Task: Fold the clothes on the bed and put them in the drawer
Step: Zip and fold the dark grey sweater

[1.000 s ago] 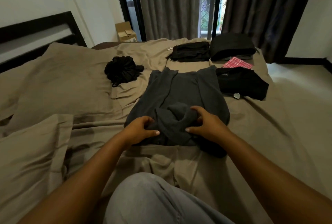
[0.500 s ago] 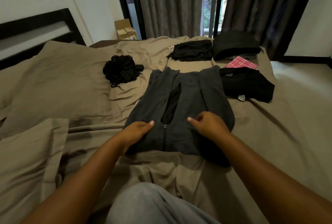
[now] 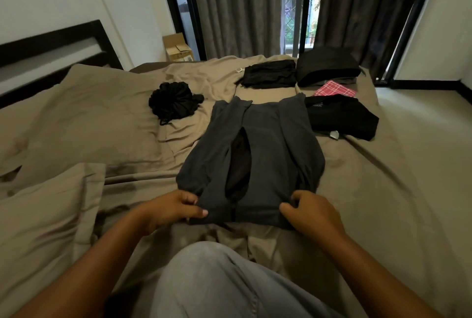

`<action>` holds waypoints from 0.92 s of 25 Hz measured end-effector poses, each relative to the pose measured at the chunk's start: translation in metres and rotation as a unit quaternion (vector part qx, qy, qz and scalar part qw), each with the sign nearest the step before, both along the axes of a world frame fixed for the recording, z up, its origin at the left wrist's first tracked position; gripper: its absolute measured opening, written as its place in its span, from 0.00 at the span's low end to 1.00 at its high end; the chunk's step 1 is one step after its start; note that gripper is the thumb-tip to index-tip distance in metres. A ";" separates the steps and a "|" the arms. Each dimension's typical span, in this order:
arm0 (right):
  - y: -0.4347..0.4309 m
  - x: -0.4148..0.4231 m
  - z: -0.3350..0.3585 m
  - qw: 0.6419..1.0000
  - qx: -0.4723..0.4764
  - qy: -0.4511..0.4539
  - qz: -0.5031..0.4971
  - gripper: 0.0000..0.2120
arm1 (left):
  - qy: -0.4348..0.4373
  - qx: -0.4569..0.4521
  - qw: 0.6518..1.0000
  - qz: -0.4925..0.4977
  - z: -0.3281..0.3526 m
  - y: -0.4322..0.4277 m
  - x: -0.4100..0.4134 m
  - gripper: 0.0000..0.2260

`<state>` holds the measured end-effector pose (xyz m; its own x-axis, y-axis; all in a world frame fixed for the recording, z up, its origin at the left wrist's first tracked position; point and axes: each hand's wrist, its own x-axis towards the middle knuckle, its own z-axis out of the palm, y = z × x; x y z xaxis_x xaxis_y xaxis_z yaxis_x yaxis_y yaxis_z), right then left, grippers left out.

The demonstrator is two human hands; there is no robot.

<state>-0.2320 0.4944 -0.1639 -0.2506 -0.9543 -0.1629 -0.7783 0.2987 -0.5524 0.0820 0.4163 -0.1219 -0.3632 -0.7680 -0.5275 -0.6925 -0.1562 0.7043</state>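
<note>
A dark grey zip jacket [image 3: 270, 154] lies flat on the tan bed sheet [image 3: 383, 190], sleeves folded in, zip partly open. My left hand [image 3: 173, 209] pinches its near left corner. My right hand [image 3: 313, 211] grips its near right corner. Beyond it lie folded black garments [image 3: 268, 73], [image 3: 328, 65], [image 3: 342, 116], a pink checked cloth [image 3: 334, 89] and a crumpled black garment [image 3: 175, 99]. No drawer is in view.
Tan pillows [image 3: 84, 113] lie at the left, with a black headboard [image 3: 51, 44] behind. A cardboard box [image 3: 178, 48] stands by the curtains [image 3: 237, 6]. My knee in grey trousers [image 3: 217, 284] is in front. Bare floor [image 3: 421, 103] shows at the right.
The bunched fabric I held at the jacket's middle has been spread flat. Both hands have slid back toward me to the jacket's near corners and taken hold of them.
</note>
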 end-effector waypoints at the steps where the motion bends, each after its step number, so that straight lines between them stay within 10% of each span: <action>1: 0.007 0.001 -0.001 0.997 0.075 0.024 0.019 0.14 | -0.071 0.028 0.996 -0.053 0.000 0.003 0.003 0.14; 4: 0.014 0.007 0.000 0.990 0.068 0.119 0.016 0.22 | -0.209 -0.057 0.970 -0.109 0.006 0.005 -0.010 0.15; 8: -0.008 0.035 0.009 0.963 -0.167 0.192 0.092 0.30 | -0.180 -0.429 0.879 -0.100 0.005 0.001 -0.055 0.23; 13: -0.018 0.023 -0.045 0.955 -0.037 0.219 0.198 0.40 | -0.317 -0.283 0.871 -0.248 -0.047 0.002 -0.055 0.43; 19: -0.010 0.016 -0.043 0.957 -0.016 0.192 0.216 0.39 | -0.386 -0.156 0.873 -0.254 -0.025 0.004 -0.059 0.39; 23: -0.023 -0.006 -0.019 0.981 -0.186 0.046 -0.020 0.22 | -0.392 -0.139 0.866 -0.278 0.047 -0.005 -0.129 0.36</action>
